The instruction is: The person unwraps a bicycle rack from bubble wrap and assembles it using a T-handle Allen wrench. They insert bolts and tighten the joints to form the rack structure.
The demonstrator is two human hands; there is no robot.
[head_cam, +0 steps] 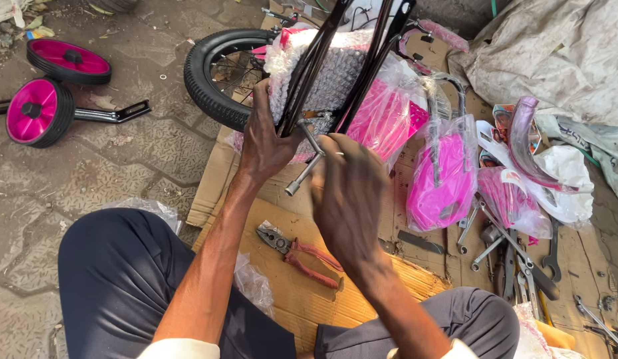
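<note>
My left hand (263,139) grips the lower ends of two black metal bicycle stays (309,66) that rise over a bubble-wrapped pink frame (335,80). My right hand (349,193) holds a silver socket wrench (303,169) at the ends of those stays, its handle pointing down and left. A black tyre with spokes (209,73) lies just behind my left hand. Red-handled pliers (299,252) rest on the cardboard (309,299) between my knees.
Two pink training wheels (39,106) with a black bracket lie on the paving at left. Pink plastic-wrapped parts (442,179), a purple mudguard (525,139) and several spanners (515,259) sit on cardboard at right. A grey tarp (561,46) is at top right.
</note>
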